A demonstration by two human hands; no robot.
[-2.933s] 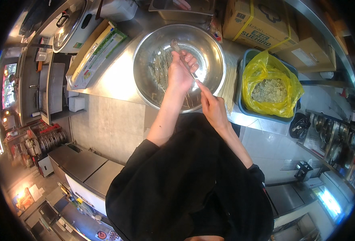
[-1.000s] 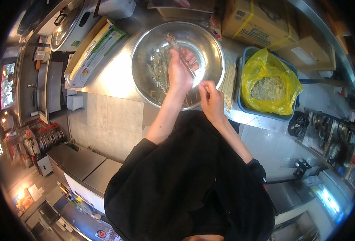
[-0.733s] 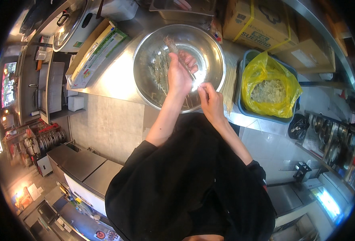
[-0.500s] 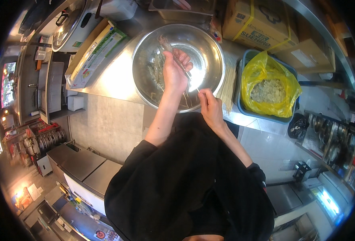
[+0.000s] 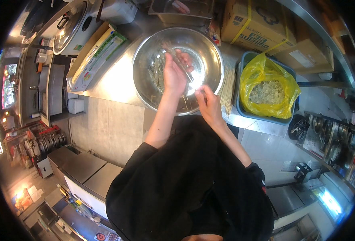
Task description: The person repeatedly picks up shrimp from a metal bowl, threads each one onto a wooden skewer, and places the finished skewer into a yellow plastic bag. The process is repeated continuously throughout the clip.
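Above a large steel bowl, my left hand is closed round a greyish raw shrimp, its whiskered end pointing away from me. Over the bowl's near right rim, my right hand has thumb and forefinger pinched together, apparently on the end of a thin skewer; most of that stick is hidden or too fine to make out. More grey shrimps lie in the left part of the bowl. Just right of the bowl is a bundle of pale bamboo skewers on the counter.
A blue-grey tub lined with a yellow bag holds translucent pieces like ice. Cardboard boxes stand at the back right, a steel pan behind the bowl. On the left are a long open carton and a lidded pot.
The shrimp in my left hand has tilted, and the fingers have loosened a little. My right hand has shifted slightly left, closer to the left hand.
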